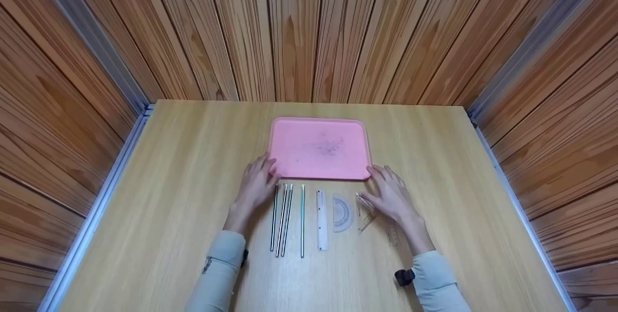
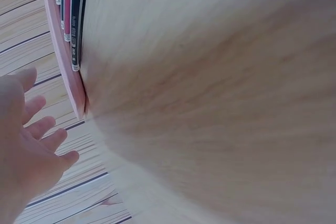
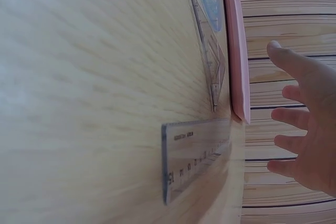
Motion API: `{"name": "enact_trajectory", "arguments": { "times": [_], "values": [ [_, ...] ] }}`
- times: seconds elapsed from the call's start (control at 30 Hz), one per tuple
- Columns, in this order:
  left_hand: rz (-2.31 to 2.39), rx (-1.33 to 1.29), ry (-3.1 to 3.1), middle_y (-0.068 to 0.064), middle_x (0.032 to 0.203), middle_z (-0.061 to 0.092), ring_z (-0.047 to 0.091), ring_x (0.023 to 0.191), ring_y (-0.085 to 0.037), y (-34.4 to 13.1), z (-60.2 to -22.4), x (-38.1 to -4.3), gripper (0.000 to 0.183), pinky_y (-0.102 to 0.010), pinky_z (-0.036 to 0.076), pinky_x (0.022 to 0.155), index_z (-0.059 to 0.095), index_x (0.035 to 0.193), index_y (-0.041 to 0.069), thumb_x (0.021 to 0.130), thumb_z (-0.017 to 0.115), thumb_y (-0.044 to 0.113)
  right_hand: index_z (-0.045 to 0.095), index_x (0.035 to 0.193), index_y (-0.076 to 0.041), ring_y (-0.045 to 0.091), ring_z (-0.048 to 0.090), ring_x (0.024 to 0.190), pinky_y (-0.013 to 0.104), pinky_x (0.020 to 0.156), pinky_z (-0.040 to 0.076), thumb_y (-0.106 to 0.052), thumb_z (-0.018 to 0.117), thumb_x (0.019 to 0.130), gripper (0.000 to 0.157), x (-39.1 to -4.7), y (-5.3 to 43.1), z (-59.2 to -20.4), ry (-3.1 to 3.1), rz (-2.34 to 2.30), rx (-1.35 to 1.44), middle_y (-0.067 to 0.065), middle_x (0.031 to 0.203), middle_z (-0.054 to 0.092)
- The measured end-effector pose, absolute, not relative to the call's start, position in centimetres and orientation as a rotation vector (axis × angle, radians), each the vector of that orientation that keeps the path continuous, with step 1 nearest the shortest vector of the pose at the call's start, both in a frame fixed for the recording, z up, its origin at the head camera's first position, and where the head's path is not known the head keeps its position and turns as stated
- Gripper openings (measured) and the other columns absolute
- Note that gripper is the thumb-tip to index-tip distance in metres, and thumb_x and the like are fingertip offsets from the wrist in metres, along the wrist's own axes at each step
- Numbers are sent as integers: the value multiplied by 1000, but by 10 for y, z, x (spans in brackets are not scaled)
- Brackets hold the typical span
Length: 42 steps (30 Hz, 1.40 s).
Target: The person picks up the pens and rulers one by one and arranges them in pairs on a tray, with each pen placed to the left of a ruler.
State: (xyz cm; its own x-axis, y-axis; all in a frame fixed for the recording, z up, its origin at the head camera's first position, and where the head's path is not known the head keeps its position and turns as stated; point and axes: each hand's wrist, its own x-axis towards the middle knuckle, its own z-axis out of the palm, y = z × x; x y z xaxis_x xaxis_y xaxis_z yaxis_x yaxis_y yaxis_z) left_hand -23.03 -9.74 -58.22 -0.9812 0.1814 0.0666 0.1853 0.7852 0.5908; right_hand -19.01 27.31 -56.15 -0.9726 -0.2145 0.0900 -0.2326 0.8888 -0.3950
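Light wooden table (image 1: 159,196), pink tray (image 1: 314,145) on it, four pencils (image 1: 286,220), pale ruler (image 1: 322,220), protractor (image 1: 342,213), set square (image 3: 202,24), clear ruler (image 3: 191,158)

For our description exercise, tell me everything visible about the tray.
The tray is pink, shallow and rectangular, with rounded corners and a low raised rim; it looks like plastic. Dark smudges show right of its centre. It lies flat on the table, beyond the protractor. The left hand is at its near left corner, the right hand at its near right; contact is unclear.
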Motion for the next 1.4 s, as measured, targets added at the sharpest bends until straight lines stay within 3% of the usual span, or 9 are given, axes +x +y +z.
{"name": "enact_trajectory", "arguments": {
  "times": [0.6,1.4],
  "values": [
    [-1046,-149,-3000,-17,161,30,28,148,-39,-107,-591,-240,55,-58,20,121,45,148,9,101,57,32,49,146,-9,42,37,142,60,118,26,-46,70,90,70,-186,267,-563,-2968,666,397,18,146,50],
    [-951,-46,-3096,-23,160,29,20,150,-42,-105,-598,-258,53,-61,8,123,44,147,4,104,47,36,55,140,-8,42,42,138,61,114,30,-40,73,89,63,-184,259,-568,-2929,693,444,17,142,54]
  ]
}}
